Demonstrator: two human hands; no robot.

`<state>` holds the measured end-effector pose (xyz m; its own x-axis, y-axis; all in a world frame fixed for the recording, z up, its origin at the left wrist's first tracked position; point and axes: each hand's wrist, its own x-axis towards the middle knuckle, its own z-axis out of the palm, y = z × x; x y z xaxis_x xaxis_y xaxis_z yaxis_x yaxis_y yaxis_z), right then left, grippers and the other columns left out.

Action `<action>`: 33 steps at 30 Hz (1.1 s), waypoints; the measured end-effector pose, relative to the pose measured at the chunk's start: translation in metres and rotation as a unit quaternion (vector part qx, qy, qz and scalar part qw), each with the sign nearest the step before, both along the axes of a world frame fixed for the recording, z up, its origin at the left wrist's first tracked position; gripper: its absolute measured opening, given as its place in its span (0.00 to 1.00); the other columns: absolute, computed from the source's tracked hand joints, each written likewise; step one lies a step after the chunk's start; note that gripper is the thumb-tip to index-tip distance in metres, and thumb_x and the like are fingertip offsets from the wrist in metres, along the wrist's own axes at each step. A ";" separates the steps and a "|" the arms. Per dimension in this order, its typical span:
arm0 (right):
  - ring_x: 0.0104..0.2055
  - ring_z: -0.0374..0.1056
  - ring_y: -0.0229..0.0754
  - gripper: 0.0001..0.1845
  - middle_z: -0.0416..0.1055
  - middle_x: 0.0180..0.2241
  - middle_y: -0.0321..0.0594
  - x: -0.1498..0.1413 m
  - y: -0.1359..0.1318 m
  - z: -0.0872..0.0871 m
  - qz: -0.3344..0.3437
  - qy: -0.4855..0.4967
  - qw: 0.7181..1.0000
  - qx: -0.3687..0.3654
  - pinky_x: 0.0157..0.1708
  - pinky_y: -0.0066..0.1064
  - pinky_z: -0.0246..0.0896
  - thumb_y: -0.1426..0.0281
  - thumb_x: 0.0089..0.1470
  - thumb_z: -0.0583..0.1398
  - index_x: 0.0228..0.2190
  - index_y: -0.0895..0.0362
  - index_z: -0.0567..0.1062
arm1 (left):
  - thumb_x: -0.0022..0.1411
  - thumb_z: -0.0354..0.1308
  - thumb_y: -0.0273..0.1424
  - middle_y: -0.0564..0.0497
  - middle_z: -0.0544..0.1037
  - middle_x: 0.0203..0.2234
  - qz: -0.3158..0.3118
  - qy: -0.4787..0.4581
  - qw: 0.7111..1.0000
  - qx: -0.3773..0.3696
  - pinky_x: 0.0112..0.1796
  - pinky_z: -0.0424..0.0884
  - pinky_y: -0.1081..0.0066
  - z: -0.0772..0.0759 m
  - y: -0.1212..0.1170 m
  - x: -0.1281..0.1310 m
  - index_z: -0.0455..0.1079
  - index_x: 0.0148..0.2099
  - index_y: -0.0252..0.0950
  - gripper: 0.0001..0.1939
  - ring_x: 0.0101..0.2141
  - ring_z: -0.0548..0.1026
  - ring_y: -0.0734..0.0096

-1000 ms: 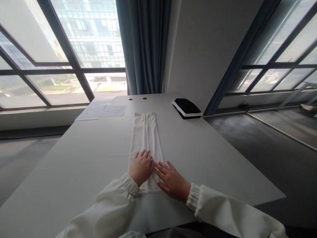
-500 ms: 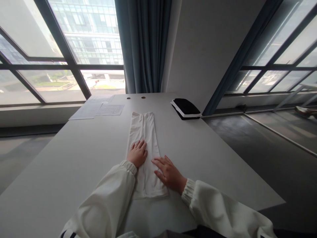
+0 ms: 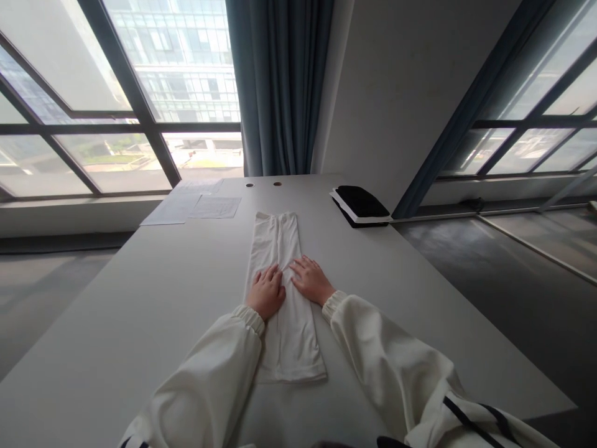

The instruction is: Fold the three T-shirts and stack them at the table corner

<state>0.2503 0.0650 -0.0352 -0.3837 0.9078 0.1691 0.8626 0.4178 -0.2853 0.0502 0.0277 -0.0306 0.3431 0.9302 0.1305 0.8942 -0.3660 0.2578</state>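
Note:
A white cloth garment (image 3: 293,342) lies on the table, folded into a long narrow strip that runs away from me, with a crease down its middle. My left hand (image 3: 267,291) rests flat on the strip's left half, its fingers stretched out. On the right half lies my right hand (image 3: 311,280), palm down with the fingers extended toward the middle crease. Both hands touch the cloth about halfway along it, and neither grasps it. The exact kind of garment cannot be told from this folded shape.
The cloth lies on a white table (image 3: 163,323). At the far right edge sits a folded black and white bundle (image 3: 361,205). Paper sheets (image 3: 214,206) lie at the far left, and two cable holes (image 3: 277,184) are near the back. A blue curtain (image 3: 280,87) hangs beyond.
My right hand has moved forward along the cloth, from its lower right edge to beside my left hand. The left hand stays on the cloth. The view has shifted slightly left.

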 end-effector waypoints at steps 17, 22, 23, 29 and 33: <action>0.78 0.34 0.62 0.37 0.38 0.77 0.51 -0.016 0.042 0.000 -0.061 -0.081 0.994 -0.050 0.72 0.61 0.33 0.52 0.72 0.48 0.73 0.57 0.57 | 0.74 0.48 0.41 0.38 0.51 0.76 -0.005 0.042 0.999 -0.031 0.71 0.49 0.48 -0.003 0.001 0.001 0.57 0.75 0.33 0.33 0.74 0.51 0.49; 0.79 0.32 0.60 0.35 0.41 0.77 0.48 -0.011 -0.017 0.007 0.055 -0.092 0.992 -0.061 0.73 0.63 0.31 0.56 0.72 0.50 0.73 0.56 0.58 | 0.75 0.47 0.41 0.34 0.49 0.76 -0.009 0.072 0.997 -0.017 0.69 0.53 0.42 -0.005 -0.017 -0.001 0.58 0.74 0.28 0.33 0.74 0.51 0.43; 0.79 0.34 0.59 0.35 0.42 0.77 0.48 -0.010 -0.029 0.008 0.076 -0.092 0.991 -0.067 0.73 0.64 0.31 0.56 0.72 0.50 0.73 0.57 0.58 | 0.75 0.47 0.42 0.33 0.49 0.75 -0.018 0.074 0.997 -0.008 0.69 0.54 0.41 -0.007 -0.024 -0.003 0.59 0.74 0.28 0.33 0.73 0.52 0.42; 0.78 0.40 0.58 0.37 0.44 0.76 0.55 0.004 -0.100 0.010 0.160 -0.058 0.983 -0.072 0.74 0.62 0.30 0.56 0.71 0.53 0.73 0.59 0.56 | 0.75 0.48 0.45 0.36 0.53 0.75 -0.115 0.047 0.992 0.029 0.69 0.54 0.42 -0.026 -0.083 -0.027 0.52 0.78 0.32 0.36 0.73 0.53 0.45; 0.78 0.39 0.56 0.40 0.44 0.76 0.53 0.010 -0.141 0.016 0.251 -0.013 0.964 -0.086 0.75 0.57 0.26 0.55 0.69 0.56 0.74 0.58 0.55 | 0.73 0.54 0.45 0.40 0.52 0.75 -0.193 0.018 0.981 0.005 0.70 0.54 0.49 -0.019 -0.117 -0.058 0.40 0.80 0.37 0.43 0.74 0.52 0.52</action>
